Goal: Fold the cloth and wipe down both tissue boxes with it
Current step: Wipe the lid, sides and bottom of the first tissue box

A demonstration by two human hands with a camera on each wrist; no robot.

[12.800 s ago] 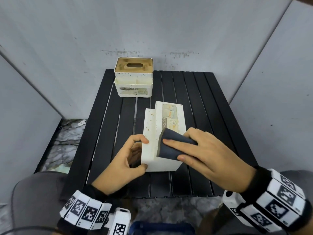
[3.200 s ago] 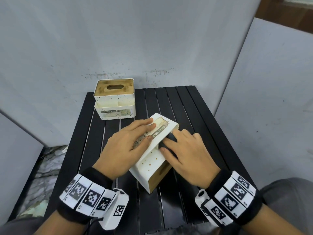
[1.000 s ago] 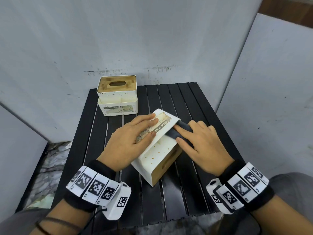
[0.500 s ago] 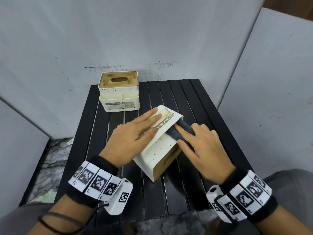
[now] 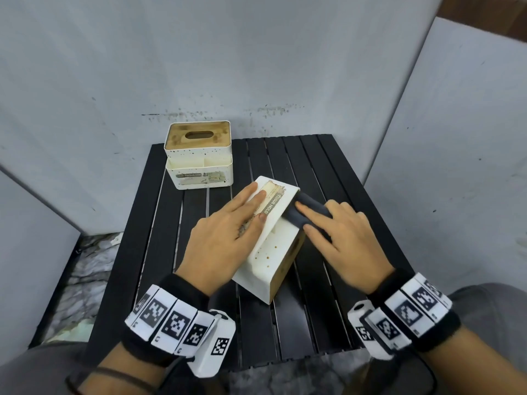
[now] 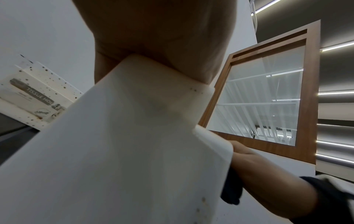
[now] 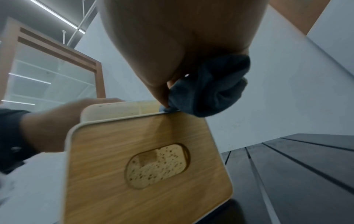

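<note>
Black table is bearing the tipped box centrally, other box at 11 o'clock. Flat left hand is steadying that stiff, probably light shell; right hand is pinching limp cloth at its 3 o'clock.

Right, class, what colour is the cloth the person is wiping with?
Dark grey-blue; the cloth shows best in the right wrist view.
</note>
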